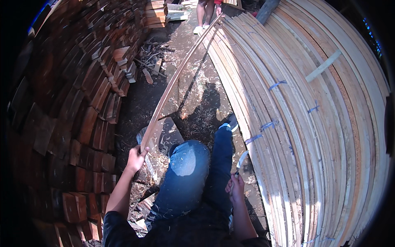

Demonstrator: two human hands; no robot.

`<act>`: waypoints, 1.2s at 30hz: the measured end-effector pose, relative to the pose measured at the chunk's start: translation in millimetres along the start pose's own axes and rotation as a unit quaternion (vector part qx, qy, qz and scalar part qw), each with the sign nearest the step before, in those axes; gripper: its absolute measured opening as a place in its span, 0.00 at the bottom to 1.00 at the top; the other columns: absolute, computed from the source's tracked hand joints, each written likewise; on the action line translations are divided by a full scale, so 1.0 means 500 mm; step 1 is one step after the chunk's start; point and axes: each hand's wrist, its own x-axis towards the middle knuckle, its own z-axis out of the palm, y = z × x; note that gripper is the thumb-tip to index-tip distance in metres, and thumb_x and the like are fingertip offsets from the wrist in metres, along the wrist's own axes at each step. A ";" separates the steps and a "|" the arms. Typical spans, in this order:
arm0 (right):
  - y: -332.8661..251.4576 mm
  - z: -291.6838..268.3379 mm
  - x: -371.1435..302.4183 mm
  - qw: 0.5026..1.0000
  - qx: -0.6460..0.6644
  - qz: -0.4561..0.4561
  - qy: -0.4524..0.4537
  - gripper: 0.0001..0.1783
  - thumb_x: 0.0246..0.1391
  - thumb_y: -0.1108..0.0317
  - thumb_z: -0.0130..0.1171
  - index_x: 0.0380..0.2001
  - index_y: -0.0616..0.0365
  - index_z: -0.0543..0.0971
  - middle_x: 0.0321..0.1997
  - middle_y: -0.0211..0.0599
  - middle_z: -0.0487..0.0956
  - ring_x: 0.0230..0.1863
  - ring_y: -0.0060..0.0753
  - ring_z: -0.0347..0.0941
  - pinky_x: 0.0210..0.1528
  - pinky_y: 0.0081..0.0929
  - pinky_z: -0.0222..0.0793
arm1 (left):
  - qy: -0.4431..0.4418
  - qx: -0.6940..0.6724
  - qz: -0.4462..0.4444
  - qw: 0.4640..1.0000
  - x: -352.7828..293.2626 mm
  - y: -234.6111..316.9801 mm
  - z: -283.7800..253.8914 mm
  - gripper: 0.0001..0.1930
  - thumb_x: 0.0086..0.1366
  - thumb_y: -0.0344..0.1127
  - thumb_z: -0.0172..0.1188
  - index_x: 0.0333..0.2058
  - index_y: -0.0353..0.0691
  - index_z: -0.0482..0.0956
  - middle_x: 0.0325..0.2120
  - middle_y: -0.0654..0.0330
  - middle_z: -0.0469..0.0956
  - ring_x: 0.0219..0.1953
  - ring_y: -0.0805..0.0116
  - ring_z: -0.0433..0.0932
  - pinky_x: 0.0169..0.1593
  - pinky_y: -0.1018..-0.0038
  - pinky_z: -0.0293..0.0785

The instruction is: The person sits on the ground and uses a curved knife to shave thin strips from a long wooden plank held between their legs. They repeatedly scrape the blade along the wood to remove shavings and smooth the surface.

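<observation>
My left hand [136,159] is closed around the near end of a long, thin wooden strip [174,78]. The strip slants up and away to the far end of the aisle, where another person's hand [218,9] is at its tip; whether that hand grips it cannot be made out. In my right hand [235,187], low beside my right leg, is a knife [242,159] with a pale, curved blade pointing up. The blade is apart from the strip. A flat board [170,131] strewn with shavings lies on the ground by my knee.
Long wooden strips [284,111], partly tied with blue bands, are piled along the right. A tall stack of short wood pieces [96,96] walls the left side. Shavings and scraps [153,61] litter the ground. The other person's legs [204,13] stand at the far end.
</observation>
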 end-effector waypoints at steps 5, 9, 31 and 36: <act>0.007 0.006 -0.013 1.000 0.010 0.022 0.002 0.04 0.62 0.66 0.51 0.38 0.50 0.69 0.17 0.27 0.64 0.11 0.19 0.58 0.13 0.19 0.57 | 0.014 0.016 0.029 0.999 0.023 -0.025 0.006 0.22 0.64 0.44 0.59 0.41 0.25 0.76 0.18 0.55 0.75 0.18 0.72 0.75 0.24 0.72 0.71; 0.015 0.012 -0.023 1.000 -0.001 0.022 -0.009 0.04 0.62 0.65 0.51 0.39 0.50 0.69 0.17 0.27 0.63 0.11 0.20 0.58 0.13 0.20 0.56 | 0.012 0.035 0.003 0.999 0.084 -0.074 0.022 0.27 0.61 0.49 0.58 0.43 0.23 0.74 0.29 0.38 0.79 0.34 0.51 0.81 0.41 0.62 0.73; 0.041 -0.011 -0.028 0.998 -0.025 0.058 0.002 0.06 0.62 0.63 0.52 0.39 0.49 0.69 0.16 0.26 0.63 0.11 0.20 0.59 0.14 0.21 0.57 | -0.029 0.159 -0.134 0.978 0.114 -0.304 0.048 0.35 0.54 0.49 0.66 0.52 0.28 0.67 0.49 0.39 0.73 0.54 0.46 0.72 0.56 0.63 0.68; 0.042 0.014 -0.024 0.997 -0.023 0.064 -0.025 0.06 0.62 0.63 0.53 0.39 0.49 0.69 0.16 0.26 0.63 0.11 0.20 0.59 0.14 0.21 0.56 | -0.028 0.048 -0.126 0.991 0.078 -0.332 0.057 0.34 0.55 0.50 0.65 0.52 0.30 0.67 0.47 0.39 0.74 0.52 0.46 0.74 0.54 0.62 0.69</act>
